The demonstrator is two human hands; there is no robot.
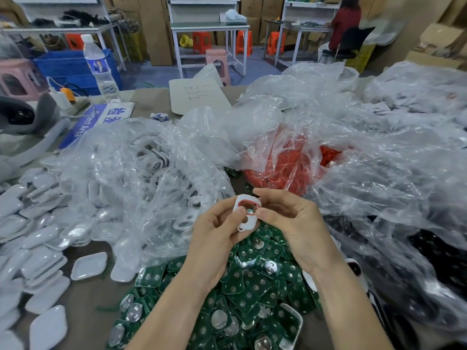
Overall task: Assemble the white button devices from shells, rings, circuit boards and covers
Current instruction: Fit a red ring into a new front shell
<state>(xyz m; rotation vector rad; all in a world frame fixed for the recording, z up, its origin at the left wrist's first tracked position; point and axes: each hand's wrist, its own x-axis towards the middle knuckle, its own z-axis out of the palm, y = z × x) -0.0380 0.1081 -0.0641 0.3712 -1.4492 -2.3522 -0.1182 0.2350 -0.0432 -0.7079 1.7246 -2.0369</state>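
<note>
Two hands meet over the middle of the bench, and between them is a white shell (pixel 243 224), held up off the surface just above the heap of green circuit boards (pixel 252 286). The left hand (pixel 217 233) grips it from the left side, thumb pressed on the open face, fingers curled behind. The right hand (pixel 294 222) pinches the shell's right edge between thumb and forefinger. A red ring (pixel 252 200) sits inside the shell, running round the upper opening; whether it is fully seated I cannot tell.

The circuit boards spill toward the near edge, many showing round silver battery holders. To the left, a clear bag of white shells (pixel 151 170) lies slumped open. Along the left edge, white covers (pixel 38 251) are strewn in a loose pile. Beyond the hands, a second clear bag holds a mass of red rings (pixel 290 170). On the right side more crumpled plastic covers dark parts (pixel 432 253), too blurred to name. At the far left corner stand a water bottle (pixel 99 69) and a blue sign (pixel 86 122).
</note>
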